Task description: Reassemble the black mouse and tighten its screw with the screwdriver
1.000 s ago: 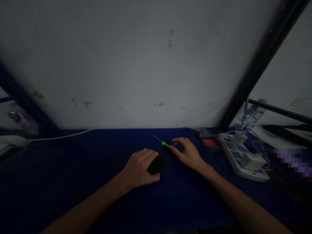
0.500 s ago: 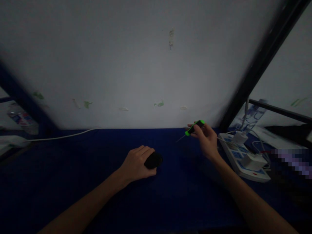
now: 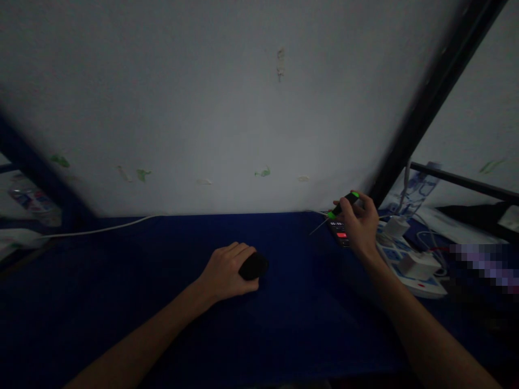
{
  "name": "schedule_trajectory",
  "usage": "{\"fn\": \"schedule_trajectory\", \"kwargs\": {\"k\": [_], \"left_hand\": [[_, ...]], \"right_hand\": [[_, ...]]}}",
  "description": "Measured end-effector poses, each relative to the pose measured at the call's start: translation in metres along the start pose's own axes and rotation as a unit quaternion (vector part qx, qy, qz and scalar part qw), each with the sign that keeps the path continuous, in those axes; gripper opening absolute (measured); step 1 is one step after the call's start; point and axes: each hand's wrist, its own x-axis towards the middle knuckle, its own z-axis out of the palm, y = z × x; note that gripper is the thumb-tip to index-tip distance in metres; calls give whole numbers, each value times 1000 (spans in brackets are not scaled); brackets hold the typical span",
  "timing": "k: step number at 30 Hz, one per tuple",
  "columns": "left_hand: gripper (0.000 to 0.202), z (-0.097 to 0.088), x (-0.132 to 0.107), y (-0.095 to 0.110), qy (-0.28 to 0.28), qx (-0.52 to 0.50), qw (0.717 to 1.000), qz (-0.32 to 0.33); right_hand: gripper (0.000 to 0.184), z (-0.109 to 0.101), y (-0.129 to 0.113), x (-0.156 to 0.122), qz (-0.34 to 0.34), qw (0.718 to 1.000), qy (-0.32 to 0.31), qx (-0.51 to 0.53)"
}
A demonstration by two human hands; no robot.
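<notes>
My left hand (image 3: 227, 273) rests on the dark blue table (image 3: 121, 302), its fingers curled round a small black object (image 3: 253, 266). My right hand (image 3: 359, 224) is raised at the right, near the wall, and grips a small screwdriver (image 3: 343, 206) with a black and green handle. The thin metal shaft points down and left. Just below that hand lies a small dark device with a red mark (image 3: 339, 234).
A white power strip (image 3: 409, 265) with plugged-in chargers and cables lies at the right. A white cable (image 3: 101, 229) runs along the wall's foot at the left. A black frame post (image 3: 430, 102) slants up at the right. A plastic bottle (image 3: 32, 200) lies at far left.
My right hand picked the screwdriver up off the table and carried it up and to the right, over the small device. My left hand stayed on the black object.
</notes>
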Motion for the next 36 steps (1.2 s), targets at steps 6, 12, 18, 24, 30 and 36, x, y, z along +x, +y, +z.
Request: {"fn": "schedule_trajectory", "kwargs": {"k": [6, 12, 18, 24, 30, 36], "left_hand": [[31, 0, -1, 0, -11, 6, 1000, -12], [32, 0, -1, 3, -38, 4, 999, -15], [39, 4, -1, 6, -61, -12, 998, -5], [40, 5, -1, 5, -69, -21, 997, -15], [40, 6, -1, 5, -84, -27, 996, -28], [38, 3, 1, 7, -103, -28, 993, -50]], "right_hand": [[61, 0, 3, -2, -1, 1000, -24, -12], [61, 3, 7, -5, 5, 999, -44, -9], [65, 5, 7, -7, 17, 999, -40, -3], [63, 7, 4, -9, 41, 998, -32, 29], [56, 15, -4, -20, 55, 990, -72, 111], [39, 28, -22, -48, 48, 972, -121, 194]]}}
